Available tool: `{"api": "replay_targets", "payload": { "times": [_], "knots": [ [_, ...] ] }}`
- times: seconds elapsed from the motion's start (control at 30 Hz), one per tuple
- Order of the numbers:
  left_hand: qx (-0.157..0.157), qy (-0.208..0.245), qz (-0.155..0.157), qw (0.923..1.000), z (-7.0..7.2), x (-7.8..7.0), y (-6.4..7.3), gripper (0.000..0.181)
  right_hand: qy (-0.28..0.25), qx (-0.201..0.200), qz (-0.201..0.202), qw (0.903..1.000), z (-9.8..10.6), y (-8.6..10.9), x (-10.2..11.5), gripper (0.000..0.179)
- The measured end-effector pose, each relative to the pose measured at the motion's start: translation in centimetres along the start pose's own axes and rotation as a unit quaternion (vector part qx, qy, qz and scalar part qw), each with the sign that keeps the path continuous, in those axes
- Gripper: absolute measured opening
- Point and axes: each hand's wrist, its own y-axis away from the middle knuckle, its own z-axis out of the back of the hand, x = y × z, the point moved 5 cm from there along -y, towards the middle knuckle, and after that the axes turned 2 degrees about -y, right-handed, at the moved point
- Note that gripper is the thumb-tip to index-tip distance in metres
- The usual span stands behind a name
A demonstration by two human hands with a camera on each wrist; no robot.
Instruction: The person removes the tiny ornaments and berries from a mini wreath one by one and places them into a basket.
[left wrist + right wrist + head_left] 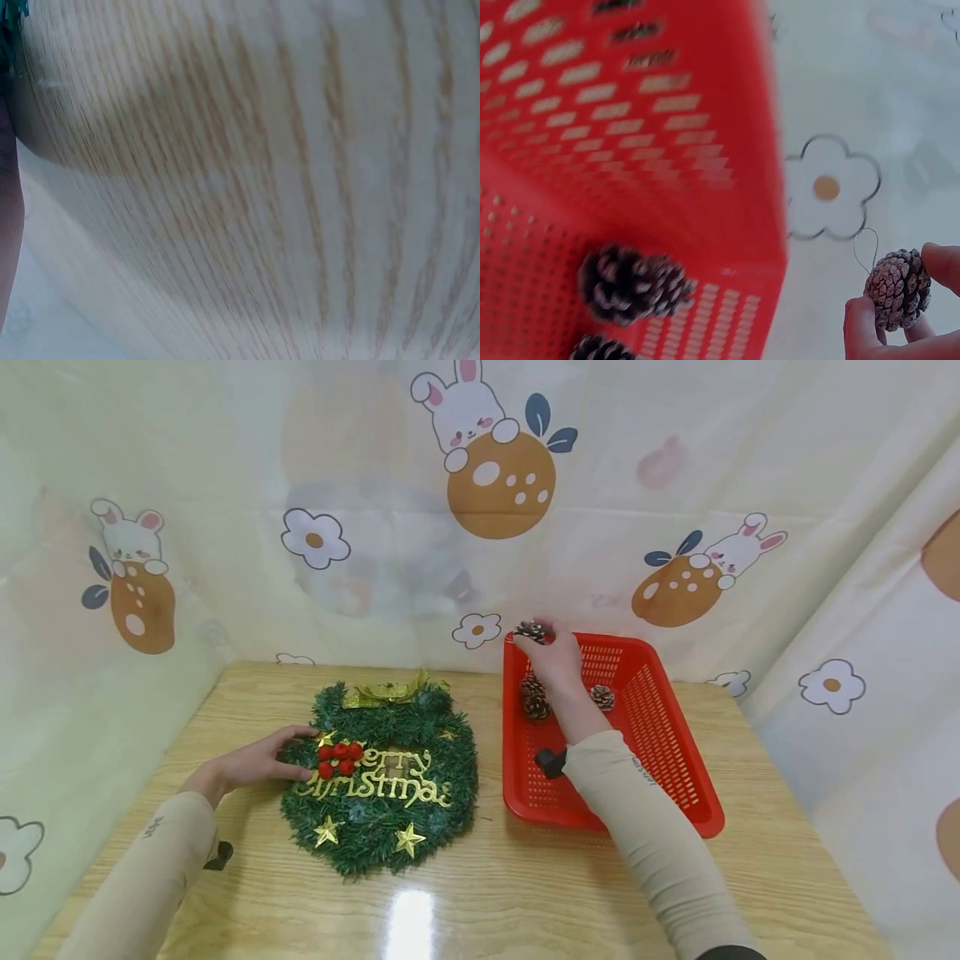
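A green wreath [375, 852] with gold "Merry Christmas" lettering, gold stars, red berries [341, 758] and a gold bow [386, 692] lies on the table. At its left edge, my left hand [258, 760] touches the wreath near the berries, fingers fairly straight. My right hand [558, 656] pinches a pine cone [898, 291] with a thin loop on it, above the back left corner of the red basket [513, 760]. Inside the basket lie more pine cones [602, 697]. The left wrist view shows mostly tabletop, with only a sliver of the hand.
The wooden table [480, 910] carries the wreath on the left and the basket on the right. Behind it hangs a pale curtain [390, 585] printed with rabbits and flowers. The basket's perforated walls [682, 142] rise around the cones.
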Motion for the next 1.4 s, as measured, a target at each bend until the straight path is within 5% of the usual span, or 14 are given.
{"api": "replay_targets", "payload": {
  "times": [0.63, 1.1, 1.4],
  "knots": [
    [-0.001, -0.004, -0.001, 1.0000, 0.1, 0.1, -0.1, 0.075, 0.050, -0.037, -0.078, 0.9950, 5.0, -2.6, -5.7, 0.055],
    [0.002, -0.005, 0.003, 1.0000, 0.0, 0.1, 0.0, 0.076, 0.083, -0.040, -0.113, 0.9893, 6.5, -2.9, -8.3, 0.053],
    [0.001, -0.002, 0.006, 1.0000, 0.1, 0.1, 0.0, 0.076, 0.098, -0.008, -0.128, 0.9869, 6.3, -3.4, -9.6, 0.050]
  ]
}}
